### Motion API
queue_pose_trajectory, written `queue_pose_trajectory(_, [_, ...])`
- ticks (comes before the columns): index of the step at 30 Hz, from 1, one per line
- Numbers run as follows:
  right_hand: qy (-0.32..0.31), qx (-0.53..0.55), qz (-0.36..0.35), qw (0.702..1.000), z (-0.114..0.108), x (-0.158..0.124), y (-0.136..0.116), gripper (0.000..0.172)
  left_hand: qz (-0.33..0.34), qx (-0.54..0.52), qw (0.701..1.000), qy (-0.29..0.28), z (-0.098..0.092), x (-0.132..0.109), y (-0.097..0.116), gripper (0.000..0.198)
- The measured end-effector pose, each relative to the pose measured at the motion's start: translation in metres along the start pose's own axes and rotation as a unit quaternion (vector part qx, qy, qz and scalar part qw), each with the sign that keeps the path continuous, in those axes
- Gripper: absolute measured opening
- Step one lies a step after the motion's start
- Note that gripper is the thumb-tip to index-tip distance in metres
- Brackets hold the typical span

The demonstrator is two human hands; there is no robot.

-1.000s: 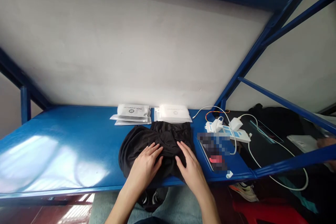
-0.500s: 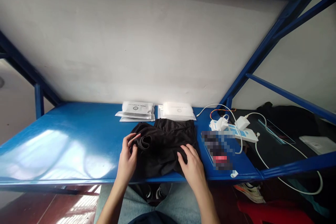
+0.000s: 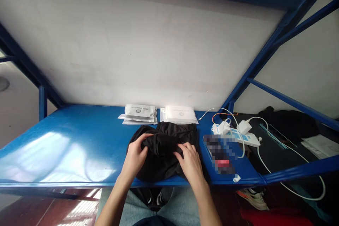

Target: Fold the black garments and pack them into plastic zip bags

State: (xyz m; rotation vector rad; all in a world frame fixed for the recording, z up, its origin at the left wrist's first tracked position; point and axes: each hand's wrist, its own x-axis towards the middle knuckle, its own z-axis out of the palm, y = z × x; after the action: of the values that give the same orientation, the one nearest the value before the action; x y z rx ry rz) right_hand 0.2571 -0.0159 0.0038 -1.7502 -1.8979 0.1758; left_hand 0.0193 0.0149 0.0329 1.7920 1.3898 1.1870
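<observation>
A black cloth garment [image 3: 162, 164] lies bunched on the blue tabletop, close to the front edge. Its exact kind is hard to make out. My left hand [image 3: 135, 157] is closed on a gathered fold at the garment's left side, thumb and fingers around the cloth. On the right, my right hand [image 3: 191, 162] pinches another part of the same cloth, its fingertips sunk in the folds. Between both hands the fabric is raised into a rolled fold, and some fingertips are hidden by it.
Behind the garment, against the wall, lie grey-white packets [image 3: 140, 113] and a thicker white packet [image 3: 181, 113]. To the right are a white power strip [image 3: 250, 138] with chargers and cables, and a pixelated phone-like item [image 3: 219, 155]. Blue frame bars [image 3: 270, 54] slant upward on the right.
Both hands have closed on the garment. My right hand moved slightly left, and the cloth between the hands is lifted into a fold, covering the rolled opening seen before.
</observation>
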Motion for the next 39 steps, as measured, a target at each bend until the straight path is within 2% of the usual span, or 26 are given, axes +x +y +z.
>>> queue_pose_trajectory(2, [-0.041,0.05,-0.022,0.998,-0.018,0.014,0.003,0.027,-0.017,-0.057,0.998,0.03,-0.007,0.014,0.011,0.039])
queue_pose_trajectory(4, [-0.06,0.091,-0.035,0.993,-0.045,0.028,0.011,0.031,-0.05,-0.125,0.991,0.027,-0.015,0.024,0.015,0.038])
queue_pose_trajectory(7, [-0.053,0.107,-0.053,0.991,-0.083,0.042,0.026,0.033,-0.104,-0.172,0.979,-0.019,-0.028,0.026,0.006,0.057])
queue_pose_trajectory(9, [-0.051,0.098,-0.058,0.992,-0.097,0.045,0.035,0.036,-0.12,-0.112,0.986,-0.029,-0.033,0.018,-0.005,0.071])
queue_pose_trajectory(11, [-0.016,0.087,-0.058,0.994,-0.095,0.042,0.039,0.04,-0.107,0.008,0.994,0.019,-0.033,0.005,-0.013,0.071])
queue_pose_trajectory(13, [0.025,0.094,-0.064,0.993,-0.082,0.033,0.039,0.04,-0.057,0.11,0.99,0.071,-0.027,-0.009,-0.014,0.058])
queue_pose_trajectory(16, [0.008,0.113,-0.079,0.99,-0.053,0.017,0.035,0.037,0.016,0.184,0.981,0.057,-0.009,-0.021,-0.008,0.05])
queue_pose_trajectory(20, [-0.027,0.065,-0.073,0.995,-0.026,0.005,0.042,0.042,0.017,0.22,0.974,0.046,0.007,-0.016,-0.014,0.049])
queue_pose_trajectory(23, [-0.037,0.021,-0.071,0.997,-0.025,0.006,0.053,0.036,-0.013,0.215,0.974,0.064,-0.003,-0.011,-0.026,0.048])
queue_pose_trajectory(26, [-0.028,-0.014,-0.082,0.996,-0.032,0.004,0.06,0.025,-0.054,0.267,0.957,0.096,-0.022,-0.019,-0.031,0.053])
queue_pose_trajectory(28, [-0.004,-0.013,-0.098,0.995,-0.038,-0.003,0.06,0.026,-0.031,0.322,0.937,0.133,-0.031,-0.027,-0.029,0.053])
queue_pose_trajectory(30, [0.023,-0.001,-0.119,0.993,-0.044,-0.015,0.056,0.028,0.05,0.345,0.924,0.154,-0.035,-0.034,-0.025,0.049])
queue_pose_trajectory(32, [0.033,0.007,-0.144,0.989,-0.051,-0.029,0.049,0.028,0.151,0.334,0.925,0.095,-0.033,-0.036,-0.021,0.045])
queue_pose_trajectory(34, [0.01,0.013,-0.166,0.986,-0.057,-0.041,0.042,0.027,0.219,0.325,0.92,-0.008,-0.029,-0.035,-0.021,0.047])
queue_pose_trajectory(36, [-0.046,0.026,-0.166,0.985,-0.063,-0.051,0.036,0.027,0.24,0.328,0.91,-0.079,-0.026,-0.035,-0.024,0.046])
queue_pose_trajectory(39, [-0.136,0.047,-0.114,0.983,-0.069,-0.061,0.031,0.023,0.23,0.313,0.911,-0.137,-0.029,-0.041,-0.029,0.036])
